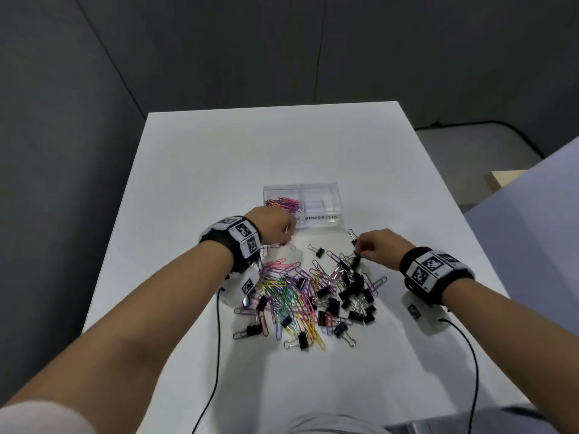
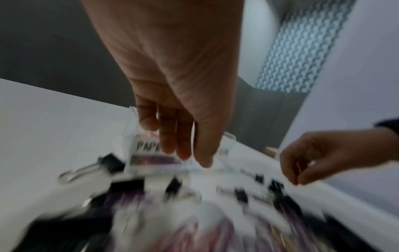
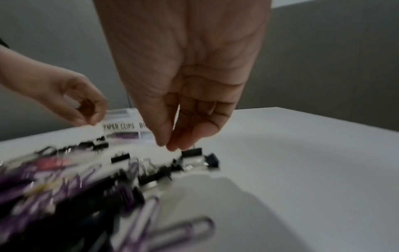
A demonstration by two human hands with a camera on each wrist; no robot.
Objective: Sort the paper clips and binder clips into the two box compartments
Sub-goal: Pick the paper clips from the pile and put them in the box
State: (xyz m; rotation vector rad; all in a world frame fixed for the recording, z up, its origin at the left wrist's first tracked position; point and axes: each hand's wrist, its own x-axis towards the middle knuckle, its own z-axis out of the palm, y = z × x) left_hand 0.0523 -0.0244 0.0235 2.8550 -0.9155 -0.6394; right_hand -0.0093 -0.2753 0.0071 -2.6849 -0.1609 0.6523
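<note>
Head view: a white table [image 1: 194, 170] carries a clear two-compartment box [image 1: 302, 211] at centre, with a mixed heap of coloured paper clips [image 1: 283, 292] and black binder clips [image 1: 354, 289] just nearer the person. The left compartment [image 1: 283, 203] holds several coloured paper clips; the right compartment [image 1: 322, 202] looks clear inside (its front label reads "BINDER", the remainder blurred). The left hand [image 1: 275, 227] hangs beside the box's near left corner, above the far edge of the heap. The right hand [image 1: 380, 247] sits over the heap's right far edge, fingertips drawn together on a black binder clip [image 1: 355, 261].

Left wrist view: the left hand [image 2: 172, 102] has its fingers [image 2: 168, 136] extended downward and relaxed, holding nothing, in front of the box label beginning "PAP"; the clips below are motion-blurred.

Right wrist view: the right hand [image 3: 183, 85] pinches thumb against fingertips [image 3: 172, 146] at the wire handle of a black binder clip [image 3: 192, 151], which sits at the heap's edge; whether it is lifted off the table cannot be told. The label "PAPER CLIPS" is legible behind.
</note>
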